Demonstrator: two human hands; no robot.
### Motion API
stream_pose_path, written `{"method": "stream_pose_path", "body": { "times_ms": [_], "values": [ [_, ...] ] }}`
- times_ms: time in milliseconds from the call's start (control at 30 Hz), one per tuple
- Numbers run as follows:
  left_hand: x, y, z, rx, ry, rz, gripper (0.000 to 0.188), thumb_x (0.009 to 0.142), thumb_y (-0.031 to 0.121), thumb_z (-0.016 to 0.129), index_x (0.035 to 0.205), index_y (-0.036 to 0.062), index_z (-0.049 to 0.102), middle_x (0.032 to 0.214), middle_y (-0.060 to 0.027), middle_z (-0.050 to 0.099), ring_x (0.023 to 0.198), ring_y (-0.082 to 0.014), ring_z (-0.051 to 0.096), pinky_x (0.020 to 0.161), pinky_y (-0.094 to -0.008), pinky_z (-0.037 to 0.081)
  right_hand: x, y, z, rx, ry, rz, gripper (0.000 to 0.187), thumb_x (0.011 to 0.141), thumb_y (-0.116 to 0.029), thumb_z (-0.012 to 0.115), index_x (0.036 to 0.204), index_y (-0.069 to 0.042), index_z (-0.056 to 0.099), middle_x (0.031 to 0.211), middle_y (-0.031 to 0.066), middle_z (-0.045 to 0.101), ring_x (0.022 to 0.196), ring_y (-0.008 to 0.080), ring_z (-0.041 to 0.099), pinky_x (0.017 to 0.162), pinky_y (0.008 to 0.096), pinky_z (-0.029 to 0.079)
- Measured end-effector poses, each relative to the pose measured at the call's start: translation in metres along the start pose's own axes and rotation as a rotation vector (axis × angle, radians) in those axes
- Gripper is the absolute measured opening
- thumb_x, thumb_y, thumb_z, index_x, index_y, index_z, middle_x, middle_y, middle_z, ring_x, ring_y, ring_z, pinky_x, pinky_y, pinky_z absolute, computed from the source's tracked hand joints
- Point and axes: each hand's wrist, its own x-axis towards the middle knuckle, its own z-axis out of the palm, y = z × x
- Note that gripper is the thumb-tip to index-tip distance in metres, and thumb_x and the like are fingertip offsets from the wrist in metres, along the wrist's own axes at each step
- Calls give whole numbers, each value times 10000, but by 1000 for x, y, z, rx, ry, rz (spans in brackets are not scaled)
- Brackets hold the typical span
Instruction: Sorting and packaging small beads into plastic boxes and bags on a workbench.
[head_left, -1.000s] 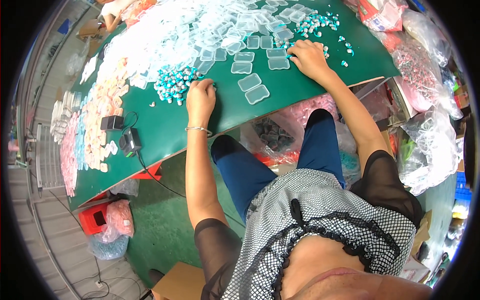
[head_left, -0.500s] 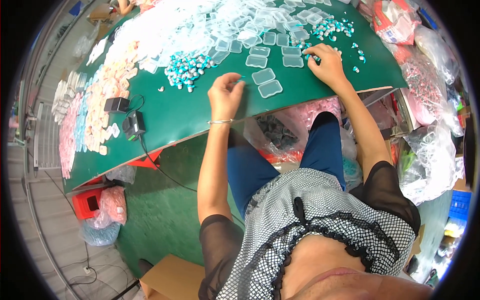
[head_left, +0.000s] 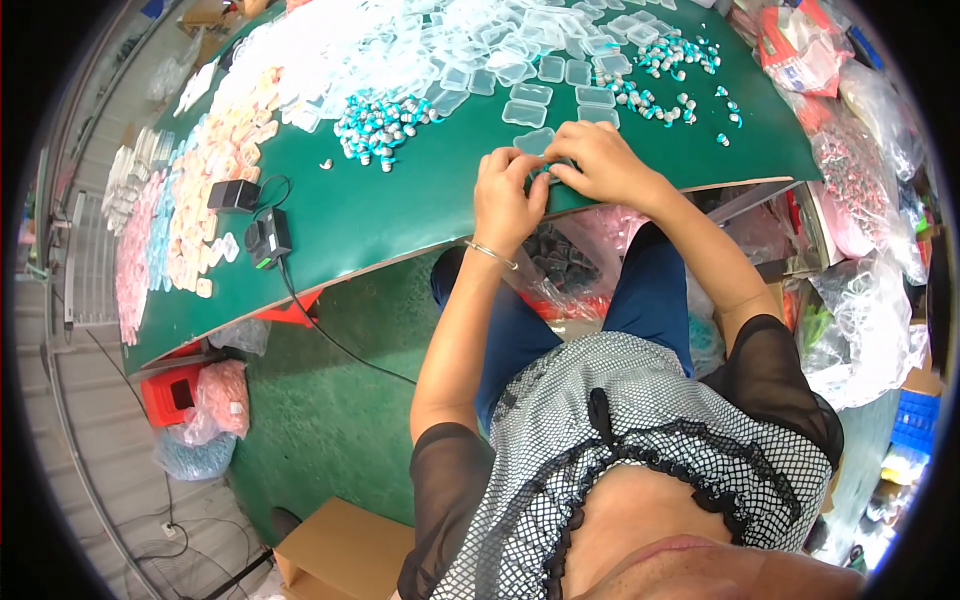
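Observation:
My left hand [head_left: 508,203] and my right hand [head_left: 603,165] meet at the near edge of the green table, fingers curled and fingertips almost touching. Between them shows a bit of a small teal-and-grey piece [head_left: 545,169]; how the fingers share it is partly hidden. Under the hands lies an open clear plastic case [head_left: 533,141], its near half mostly covered. Two more open clear cases, a left one [head_left: 525,108] and a right one [head_left: 596,97], lie just beyond. Loose teal-and-grey pieces form a left pile [head_left: 375,128] and a right pile [head_left: 675,57].
A large heap of clear cases [head_left: 430,50] covers the far table. Peach pieces [head_left: 205,215] lie in rows at left, near a black device with a cable [head_left: 267,240]. Filled plastic bags [head_left: 850,165] crowd the right side. A cardboard box [head_left: 345,545] stands on the floor.
My right hand has left the right pile and come to the open case. My left hand has moved right to meet it, and both now work closely together over the case.

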Motion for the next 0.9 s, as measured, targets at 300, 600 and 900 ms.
{"method": "stream_pose_path", "body": {
  "times_ms": [300, 600, 900],
  "values": [
    [-1, 7, 2, 73, -48, -15, 438, 696, 214, 778, 1068, 40, 626, 1056, -134, 559, 970, -325, 544, 825, -412, 477, 68, 110, 33, -362, 131, 278, 210, 854, -180, 595, 1021, -184, 723, 1030, 17, 678, 1028, 257, 596, 826, 483, 428],
    [0, 8, -4, 52, -69, -31, 410, 694, 213, 776, 1037, 33, 644, 1034, -117, 569, 952, -318, 549, 831, -410, 471, 115, 121, 45, -361, -74, 496, 220, 872, -238, 626, 1072, -249, 717, 1006, 22, 708, 1026, 249, 621, 862, 517, 345],
    [0, 9, -5, 61, -65, -35, 406, 690, 223, 791, 1036, 52, 664, 1044, -125, 598, 960, -319, 575, 818, -403, 491, 131, 120, 27, -413, -316, 467, 208, 795, -82, 592, 947, -169, 703, 972, 60, 706, 991, 277, 648, 827, 530, 358]
  ]
}}
